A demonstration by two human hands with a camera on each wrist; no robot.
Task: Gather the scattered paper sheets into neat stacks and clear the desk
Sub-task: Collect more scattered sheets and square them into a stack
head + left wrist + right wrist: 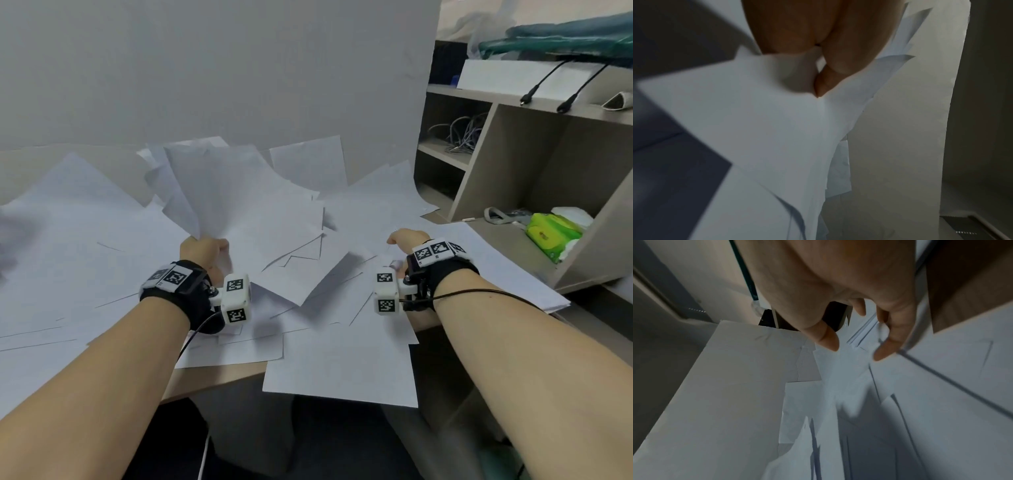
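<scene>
White paper sheets [85, 240] lie scattered and overlapping all over the desk. My left hand [203, 248] grips the lower corner of a bunch of sheets [222, 192] and holds it raised and tilted above the pile. In the left wrist view the thumb and fingers [830, 65] pinch those sheets [766, 129]. My right hand [406, 238] hovers low over the sheets on the right side [479, 267]. Seen from the right wrist, the hand [857, 350] has its thumb and loosely curled fingers [885, 352] apart, the index tip at a sheet edge [941, 369], nothing gripped.
A beige shelf unit [513, 154] stands at the right with cables [459, 133] and a green tissue pack [551, 236]. A grey wall rises behind the desk. One sheet [342, 370] overhangs the desk's front edge [212, 380].
</scene>
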